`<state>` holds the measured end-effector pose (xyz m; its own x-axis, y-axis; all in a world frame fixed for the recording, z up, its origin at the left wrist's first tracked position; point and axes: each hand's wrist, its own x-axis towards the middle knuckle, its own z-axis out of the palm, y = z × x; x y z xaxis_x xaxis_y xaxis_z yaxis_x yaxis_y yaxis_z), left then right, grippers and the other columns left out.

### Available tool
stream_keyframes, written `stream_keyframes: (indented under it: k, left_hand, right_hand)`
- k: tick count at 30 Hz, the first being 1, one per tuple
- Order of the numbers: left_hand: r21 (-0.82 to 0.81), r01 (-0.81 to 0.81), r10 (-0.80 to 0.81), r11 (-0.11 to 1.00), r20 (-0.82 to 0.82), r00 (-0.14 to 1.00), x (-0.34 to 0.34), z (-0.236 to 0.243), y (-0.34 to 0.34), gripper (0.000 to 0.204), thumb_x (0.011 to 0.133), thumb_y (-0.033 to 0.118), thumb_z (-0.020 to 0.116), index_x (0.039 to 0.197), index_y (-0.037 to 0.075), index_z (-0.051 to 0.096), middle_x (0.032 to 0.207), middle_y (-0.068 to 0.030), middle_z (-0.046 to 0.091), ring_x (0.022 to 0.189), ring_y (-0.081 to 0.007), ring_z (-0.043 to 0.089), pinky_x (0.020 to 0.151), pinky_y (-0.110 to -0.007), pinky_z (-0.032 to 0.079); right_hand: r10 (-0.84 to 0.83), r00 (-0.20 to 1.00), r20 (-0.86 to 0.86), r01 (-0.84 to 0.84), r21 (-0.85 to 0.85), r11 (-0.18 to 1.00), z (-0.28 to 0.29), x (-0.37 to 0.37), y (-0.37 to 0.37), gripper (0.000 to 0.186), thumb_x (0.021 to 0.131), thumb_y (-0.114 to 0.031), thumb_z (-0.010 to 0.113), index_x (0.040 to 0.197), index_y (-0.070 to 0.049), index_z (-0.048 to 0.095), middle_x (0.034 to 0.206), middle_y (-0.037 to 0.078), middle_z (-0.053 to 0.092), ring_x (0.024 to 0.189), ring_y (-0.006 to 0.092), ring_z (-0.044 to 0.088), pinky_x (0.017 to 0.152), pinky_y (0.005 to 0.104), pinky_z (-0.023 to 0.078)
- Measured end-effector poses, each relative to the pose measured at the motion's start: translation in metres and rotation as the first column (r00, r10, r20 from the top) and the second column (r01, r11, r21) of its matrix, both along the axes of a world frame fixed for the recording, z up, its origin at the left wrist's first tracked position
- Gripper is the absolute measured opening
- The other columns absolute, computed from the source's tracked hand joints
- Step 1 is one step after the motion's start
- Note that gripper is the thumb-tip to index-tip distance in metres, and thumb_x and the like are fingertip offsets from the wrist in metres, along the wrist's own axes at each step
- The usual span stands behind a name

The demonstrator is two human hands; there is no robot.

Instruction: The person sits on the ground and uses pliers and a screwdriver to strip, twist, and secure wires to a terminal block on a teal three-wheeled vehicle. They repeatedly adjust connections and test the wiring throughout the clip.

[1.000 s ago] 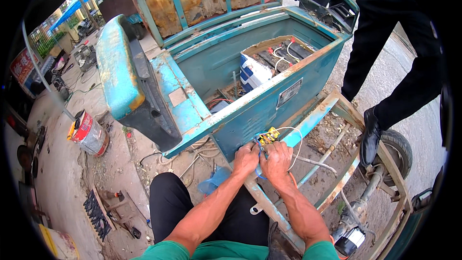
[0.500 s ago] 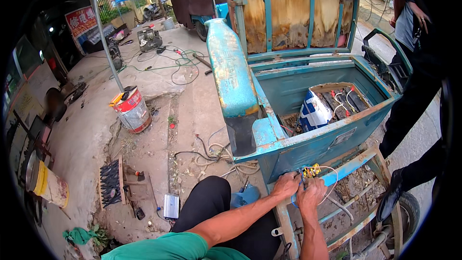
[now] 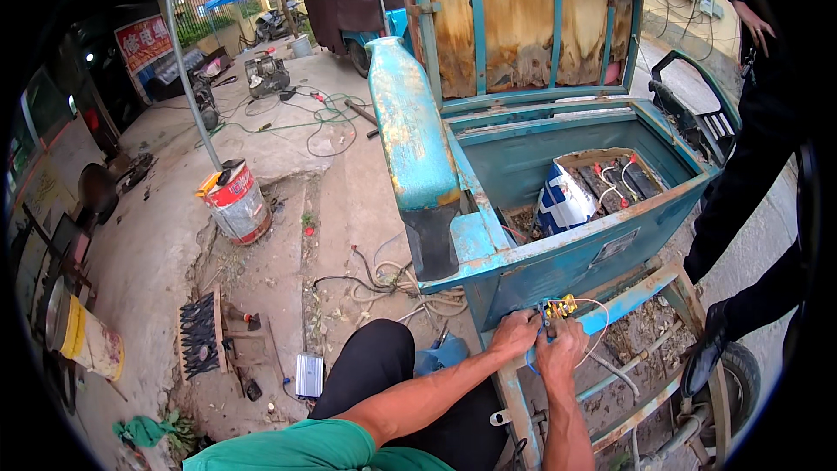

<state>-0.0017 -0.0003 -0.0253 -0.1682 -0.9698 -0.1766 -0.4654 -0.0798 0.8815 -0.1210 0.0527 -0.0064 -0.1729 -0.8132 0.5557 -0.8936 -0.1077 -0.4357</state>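
Yellow part [image 3: 568, 303] beside left hand [image 3: 516, 334], right hand [image 3: 562, 347]
Fingers curled; their grip I can't tell. Red sign [image 3: 144, 42] bears white characters.

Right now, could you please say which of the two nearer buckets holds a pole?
The red-and-grey bucket: a pole rises from it; the yellow bucket, far left, has none.

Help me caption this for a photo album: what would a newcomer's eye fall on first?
Right of centre, the big open teal metal box comes first, its stained lid raised behind it. Inside sits a blue-and-white carton holding dark blocks. Near the box's lower front corner, the left hand and right hand are close together beside a small yellow part.
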Motion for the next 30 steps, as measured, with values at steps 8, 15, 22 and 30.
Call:
stream_keyframes:
  k: [8, 15, 22, 30]
  left_hand:
    - [0.008, -0.031, 0.031, 0.999, 0.000, 1.000, -0.002, 0.004, 0.001, 0.041, 0.102, 0.038, 0.052, 0.110, 0.004, 0.073, 0.104, -0.0271, 0.072, 0.102, -0.0469, 0.068, 0.088, -0.052, 0.052]
    - [0.023, -0.015, 0.014, 1.000, 0.026, 1.000, 0.000, 0.015, 0.001, 0.041, 0.100, 0.038, 0.054, 0.111, 0.004, 0.074, 0.108, -0.0278, 0.071, 0.106, -0.0491, 0.066, 0.093, -0.053, 0.051]
    - [0.004, -0.025, 0.025, 1.000, 0.051, 0.998, 0.001, 0.020, 0.001, 0.041, 0.099, 0.037, 0.055, 0.109, 0.002, 0.074, 0.107, -0.0276, 0.072, 0.106, -0.0480, 0.067, 0.091, -0.052, 0.052]
    - [0.016, -0.051, 0.051, 0.999, 0.026, 0.998, 0.001, 0.015, 0.000, 0.042, 0.100, 0.036, 0.057, 0.109, -0.002, 0.073, 0.099, -0.0254, 0.073, 0.091, -0.0380, 0.071, 0.083, -0.045, 0.052]
  right_hand:
    - [-0.025, 0.998, -0.056, 0.026, 0.006, 1.000, -0.002, 0.002, -0.004, 0.015, 0.077, -0.015, 0.080, 0.086, -0.006, 0.071, 0.083, 0.012, 0.066, 0.087, 0.0346, 0.061, 0.075, 0.0500, 0.043]
    - [-0.024, 0.999, 0.028, 0.023, 0.010, 1.000, -0.001, 0.002, -0.003, 0.021, 0.072, -0.016, 0.081, 0.089, -0.007, 0.073, 0.087, 0.010, 0.067, 0.087, 0.0320, 0.062, 0.076, 0.0486, 0.043]
    - [-0.033, 0.999, -0.023, 0.034, 0.018, 0.999, -0.004, -0.001, -0.003, 0.016, 0.075, -0.016, 0.078, 0.087, -0.007, 0.072, 0.083, 0.011, 0.066, 0.084, 0.0328, 0.063, 0.072, 0.0491, 0.043]
    - [-0.043, 0.999, 0.017, 0.043, 0.032, 0.999, -0.003, 0.002, -0.001, 0.021, 0.074, -0.016, 0.079, 0.091, -0.006, 0.071, 0.087, 0.012, 0.067, 0.086, 0.0325, 0.063, 0.073, 0.0483, 0.044]
